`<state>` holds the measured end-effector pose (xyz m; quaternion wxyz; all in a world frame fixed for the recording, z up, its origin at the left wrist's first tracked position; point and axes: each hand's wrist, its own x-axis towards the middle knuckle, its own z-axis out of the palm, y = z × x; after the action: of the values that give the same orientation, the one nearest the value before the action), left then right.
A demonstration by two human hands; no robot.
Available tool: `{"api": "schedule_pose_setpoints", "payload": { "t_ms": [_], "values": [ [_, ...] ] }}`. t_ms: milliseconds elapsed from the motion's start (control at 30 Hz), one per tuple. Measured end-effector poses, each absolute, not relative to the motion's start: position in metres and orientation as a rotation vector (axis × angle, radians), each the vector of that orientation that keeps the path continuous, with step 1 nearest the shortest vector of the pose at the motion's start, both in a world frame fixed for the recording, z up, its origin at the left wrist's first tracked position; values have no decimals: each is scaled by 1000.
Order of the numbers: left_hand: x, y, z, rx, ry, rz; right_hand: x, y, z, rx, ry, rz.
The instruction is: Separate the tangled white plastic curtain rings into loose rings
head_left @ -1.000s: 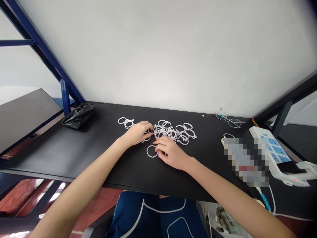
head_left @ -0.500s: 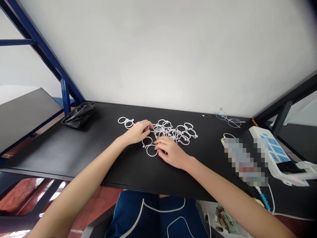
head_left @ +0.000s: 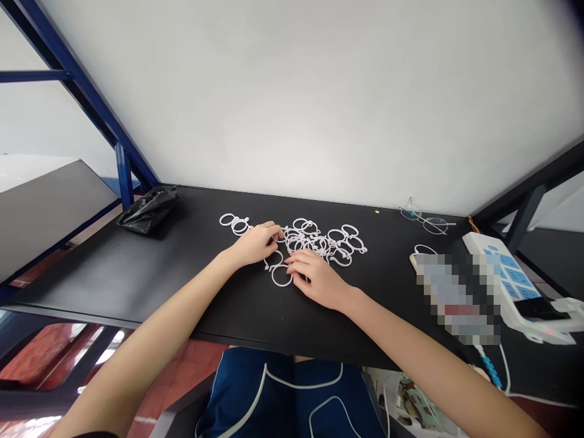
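A heap of several white plastic rings (head_left: 326, 242) lies on the black table (head_left: 137, 274). My left hand (head_left: 256, 243) rests at the heap's left edge, its fingers curled and pinched on a ring there. My right hand (head_left: 317, 280) lies just in front of the heap, fingers bent over a single loose white ring (head_left: 280, 277), the fingertips touching its right side. Two more rings (head_left: 233, 222) sit apart to the left of the heap.
A crumpled black plastic bag (head_left: 146, 208) lies at the table's back left. Spectacles (head_left: 426, 222) rest at the back right. A white power strip (head_left: 511, 283) with cables and a blurred object (head_left: 456, 295) sit at the right. Blue metal frame (head_left: 121, 176) stands behind left.
The view has shifted slightly. My left hand's fingers have curled in on a ring at the heap's edge. My right hand has edged a little left over the loose ring.
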<state>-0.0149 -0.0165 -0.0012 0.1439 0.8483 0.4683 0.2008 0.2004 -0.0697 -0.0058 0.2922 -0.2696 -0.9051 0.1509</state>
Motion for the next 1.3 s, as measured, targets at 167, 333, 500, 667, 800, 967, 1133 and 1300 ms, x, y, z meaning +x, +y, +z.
{"api": "schedule_pose_setpoints", "payload": {
  "t_ms": [167,333,500,667,800,967,1133,1300],
  "values": [
    [-14,-18,0,2455,1389,539,200,-69,-6,-714,-2414,401],
    [-13,-19,1,2438,1403,528,201,-69,-6,-716,-2410,410],
    [-15,-17,-2,2434,1350,554,201,-69,-8,-710,-2382,435],
    [-15,-15,-4,2459,1323,590,200,-70,-8,-703,-2338,467],
    [-14,-15,-5,2488,1312,699,200,-70,-7,-702,-2325,472],
    [-11,-18,0,2494,1300,820,199,-71,-5,-708,-2312,480],
    [-8,-21,4,2488,1255,863,200,-71,-3,-718,-2300,488],
    [-7,-22,5,2430,1287,894,200,-71,-3,-710,-2295,485]
  ]
}}
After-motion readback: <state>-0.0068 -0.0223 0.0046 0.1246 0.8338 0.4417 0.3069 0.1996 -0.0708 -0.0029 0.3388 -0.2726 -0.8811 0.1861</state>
